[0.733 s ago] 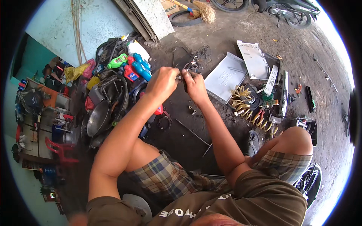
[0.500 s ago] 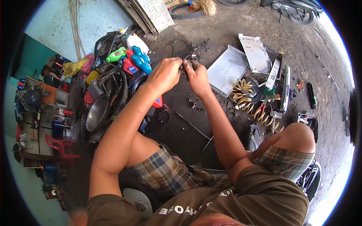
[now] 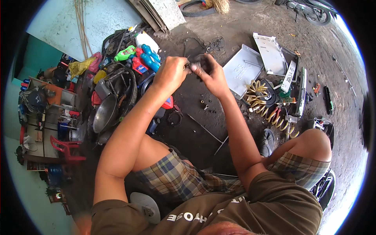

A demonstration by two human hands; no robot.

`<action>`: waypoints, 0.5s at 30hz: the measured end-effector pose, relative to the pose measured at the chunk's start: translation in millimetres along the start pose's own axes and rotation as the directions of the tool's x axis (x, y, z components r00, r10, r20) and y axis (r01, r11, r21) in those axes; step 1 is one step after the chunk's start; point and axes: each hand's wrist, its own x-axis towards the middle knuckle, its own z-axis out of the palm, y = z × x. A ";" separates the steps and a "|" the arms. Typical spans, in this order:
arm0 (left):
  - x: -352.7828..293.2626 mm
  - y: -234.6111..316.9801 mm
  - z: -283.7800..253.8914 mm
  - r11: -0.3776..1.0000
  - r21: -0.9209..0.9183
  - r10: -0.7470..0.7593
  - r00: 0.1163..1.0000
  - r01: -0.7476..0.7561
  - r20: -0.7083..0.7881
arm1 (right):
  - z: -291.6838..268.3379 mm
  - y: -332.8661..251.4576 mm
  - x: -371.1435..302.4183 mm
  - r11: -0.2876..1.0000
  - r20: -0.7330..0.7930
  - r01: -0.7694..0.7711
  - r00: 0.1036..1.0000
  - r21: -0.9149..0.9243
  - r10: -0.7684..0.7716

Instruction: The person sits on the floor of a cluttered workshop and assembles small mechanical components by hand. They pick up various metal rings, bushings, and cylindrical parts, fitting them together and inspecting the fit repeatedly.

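Both arms are stretched forward, and my hands meet fingertip to fingertip over the dark ground. My left hand (image 3: 171, 74) is closed, its thumb and fingers pinched on a small dark piece that I cannot make out. My right hand (image 3: 212, 74) has its fingers curled and blackened with grime, and it pinches at the same spot. What the fingers hold is mostly hidden. Beneath the hands lie small brass-coloured fittings (image 3: 205, 105) and a long thin T-handle wrench (image 3: 205, 128).
On the left stand plastic bottles (image 3: 149, 58) and a pile with a metal pan (image 3: 105, 114). At the right lie grey metal panels (image 3: 242, 72), a coiled yellow air hose (image 3: 277, 122) and a circuit board (image 3: 287, 94). A motorbike (image 3: 309, 12) is parked at the far right.
The right hand has opened out slightly from the left, its fingers lifting and curling. The left hand stays pinched. The whole view has shifted a little.
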 end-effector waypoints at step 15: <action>-2.7 -3.2 4.1 0.960 -0.273 -0.063 0.998 0.055 -0.019 | 10.3 3.9 2.4 0.960 -0.158 0.280 0.949 0.024 -0.273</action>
